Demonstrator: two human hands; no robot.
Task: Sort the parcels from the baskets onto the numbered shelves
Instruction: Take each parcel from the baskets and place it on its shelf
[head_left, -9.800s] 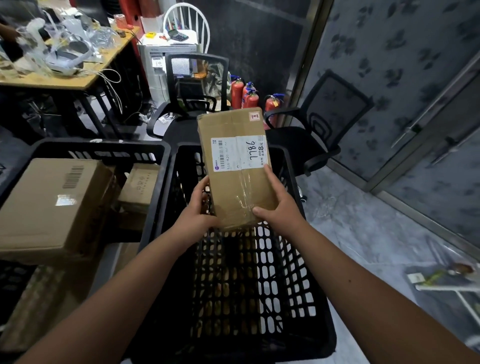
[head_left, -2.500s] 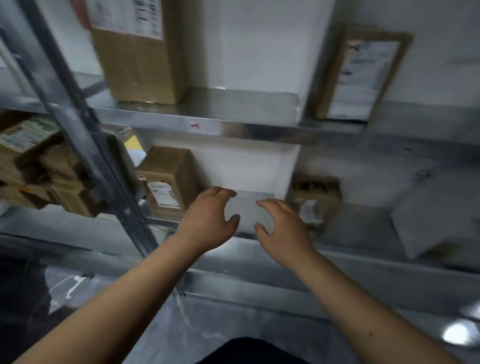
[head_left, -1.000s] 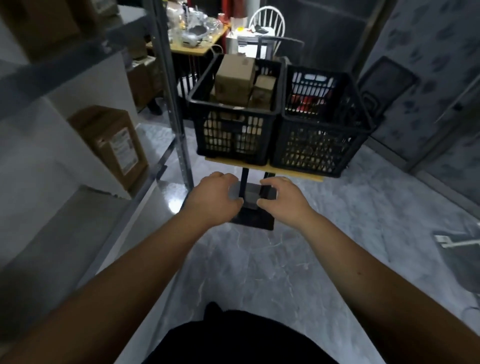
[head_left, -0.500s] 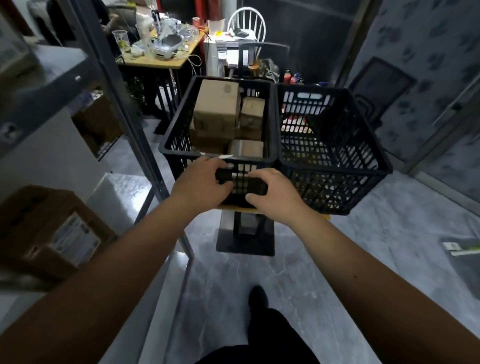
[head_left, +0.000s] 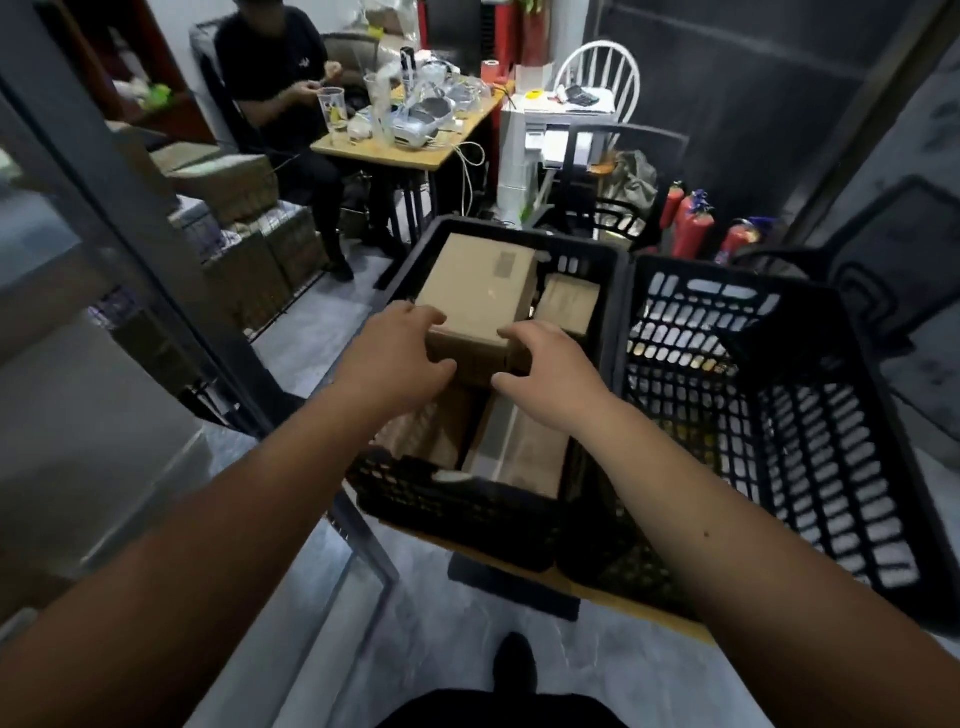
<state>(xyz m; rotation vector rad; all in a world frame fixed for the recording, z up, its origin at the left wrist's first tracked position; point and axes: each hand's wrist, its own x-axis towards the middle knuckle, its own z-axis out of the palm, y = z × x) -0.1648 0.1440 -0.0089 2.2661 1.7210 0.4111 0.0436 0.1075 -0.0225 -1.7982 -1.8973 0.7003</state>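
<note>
We are reaching both hands to the near end of the big cardboard parcel lying on top in the left basket, its long axis running away from us. Our left hand and right hand are equally near, fingers loosely spread and curling at its near corners, not yet gripping.

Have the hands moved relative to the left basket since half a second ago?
Yes. Both the left hand and right hand went forward over the near rim of the left basket and now reach the big parcel inside.

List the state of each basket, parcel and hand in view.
left basket: holds several parcels
right basket: no parcels visible
big parcel: topmost, both hands reaching its near corners
left hand: fingers curling, grip unclear
right hand: fingers curling, grip unclear
</note>
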